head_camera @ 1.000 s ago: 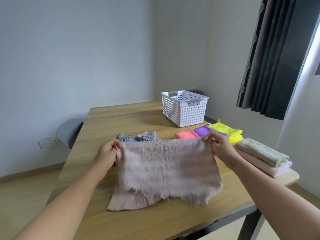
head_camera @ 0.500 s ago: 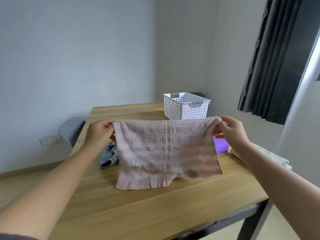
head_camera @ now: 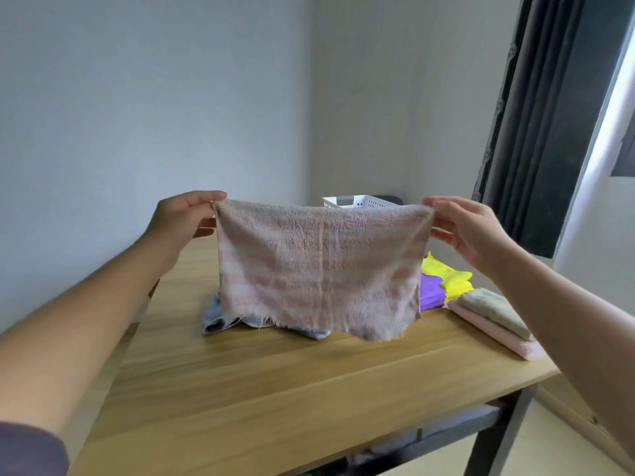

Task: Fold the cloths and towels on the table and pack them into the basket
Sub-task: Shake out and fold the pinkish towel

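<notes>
Pink frayed towel (head_camera: 319,269) hanging mid-frame above the table (head_camera: 275,389), pinched at both top corners
Left hand (head_camera: 182,218) is pinching the left corner, right hand (head_camera: 470,231) the right; if either pinch is slipping, that corner could be dropping onto the crumpled grey cloth (head_camera: 214,321) beneath, spoiling the fold. The towel is hiding most of the basket (head_camera: 360,201) behind it; purple cloth (head_camera: 429,293), yellow cloth (head_camera: 446,276) and folded towels (head_camera: 494,314) are lying at right
</notes>
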Motion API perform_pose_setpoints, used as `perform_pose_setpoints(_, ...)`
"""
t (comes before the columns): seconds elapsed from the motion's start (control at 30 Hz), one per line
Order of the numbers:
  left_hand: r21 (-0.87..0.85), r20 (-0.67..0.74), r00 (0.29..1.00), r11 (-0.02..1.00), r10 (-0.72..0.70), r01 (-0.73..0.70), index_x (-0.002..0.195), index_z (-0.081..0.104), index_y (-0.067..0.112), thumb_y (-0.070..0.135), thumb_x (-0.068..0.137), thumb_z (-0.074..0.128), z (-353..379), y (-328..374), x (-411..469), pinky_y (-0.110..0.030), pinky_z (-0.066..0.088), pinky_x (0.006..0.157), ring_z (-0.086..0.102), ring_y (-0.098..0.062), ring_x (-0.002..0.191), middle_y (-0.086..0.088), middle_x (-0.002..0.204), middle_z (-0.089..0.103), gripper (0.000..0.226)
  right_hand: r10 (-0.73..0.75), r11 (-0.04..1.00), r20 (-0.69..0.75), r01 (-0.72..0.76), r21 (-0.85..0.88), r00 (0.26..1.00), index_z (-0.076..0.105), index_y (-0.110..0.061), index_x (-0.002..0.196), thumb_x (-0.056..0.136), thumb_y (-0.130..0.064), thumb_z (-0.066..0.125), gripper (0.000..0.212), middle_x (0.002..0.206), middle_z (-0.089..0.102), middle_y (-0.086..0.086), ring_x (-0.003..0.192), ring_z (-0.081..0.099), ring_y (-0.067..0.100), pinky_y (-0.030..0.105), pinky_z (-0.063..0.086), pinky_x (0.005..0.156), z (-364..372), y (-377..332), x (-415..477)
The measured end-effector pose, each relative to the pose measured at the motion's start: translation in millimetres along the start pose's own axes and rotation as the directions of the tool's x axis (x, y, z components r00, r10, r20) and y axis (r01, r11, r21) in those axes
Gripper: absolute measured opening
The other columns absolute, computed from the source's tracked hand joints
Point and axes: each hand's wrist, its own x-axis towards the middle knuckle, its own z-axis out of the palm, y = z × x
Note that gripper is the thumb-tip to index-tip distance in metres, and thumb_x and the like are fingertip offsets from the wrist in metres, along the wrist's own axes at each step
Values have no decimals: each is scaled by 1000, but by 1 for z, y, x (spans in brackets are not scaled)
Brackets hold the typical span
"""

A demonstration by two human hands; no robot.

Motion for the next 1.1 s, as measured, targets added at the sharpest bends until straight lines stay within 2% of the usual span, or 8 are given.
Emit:
perform_pose_setpoints(0.17,81,89,996,997,-7,-1,105,67,21,4,85,65,-2,-5,1,-35,49,94,62,-17,98,-10,104,67,26,-2,988,39,8,-152,999,64,-12,106,84,3,65,26,86,67,-1,70,64,5,18,56,71,-3,5,-3)
perform_pose_setpoints(0.43,299,14,999,953,43,-46,93,71,12,9,84,68,4,-23,0,-23,54,74,63,-14,74,-8,86,69,10,65,920,-2,-61,-388,998,65,-2,108,86,-2,64,21,84,64,7,68,59,14,14,54,62,-8,18,1)
perform_pose_setpoints(0.53,458,3,990,880,140,-126,87,70,16,17,85,67,7,-21,-3,-28,48,83,65,-15,76,-2,82,69,4,-77,614,2,49,-788,997,69,-3,96,90,-13,62,13,77,65,8,64,57,15,5,43,57,-8,16,1)
perform_pose_setpoints(0.63,492,17,978,850,207,-189,92,66,13,18,91,58,11,-18,-3,-34,47,83,60,-21,83,-2,87,65,10,-210,399,51,134,-907,976,63,-5,93,94,-15,51,15,73,58,5,68,49,21,21,30,52,-1,14,-2)
perform_pose_setpoints(0.77,280,-1,994,954,110,-106,98,55,11,18,99,44,14,-17,-9,-22,45,70,53,-14,82,-2,94,55,13,-142,768,-39,86,-635,989,53,-9,89,98,-17,42,16,75,50,1,69,53,20,31,49,72,3,18,-3)
perform_pose_setpoints(0.83,113,31,1000,994,0,-4,91,54,15,20,100,43,15,-22,-15,-26,46,69,54,-15,78,-3,89,55,15,-47,924,-83,12,-381,995,52,-15,83,99,-19,41,20,75,46,0,67,47,15,36,47,67,4,25,-7)
perform_pose_setpoints(1.0,-41,44,991,991,-128,129,83,55,19,21,100,42,14,-31,-32,-28,44,61,52,-16,67,-1,78,55,22,22,961,-143,-60,-268,990,56,-20,79,98,-22,46,22,71,50,-2,61,46,11,22,39,49,10,39,-23)
perform_pose_setpoints(1.1,-70,33,982,980,-184,186,85,57,18,20,100,45,12,-34,-36,-27,40,60,50,-14,65,-1,76,54,19,61,960,-123,-92,-265,990,61,-20,82,96,-24,51,19,75,59,-1,64,53,10,24,48,57,9,38,-26)
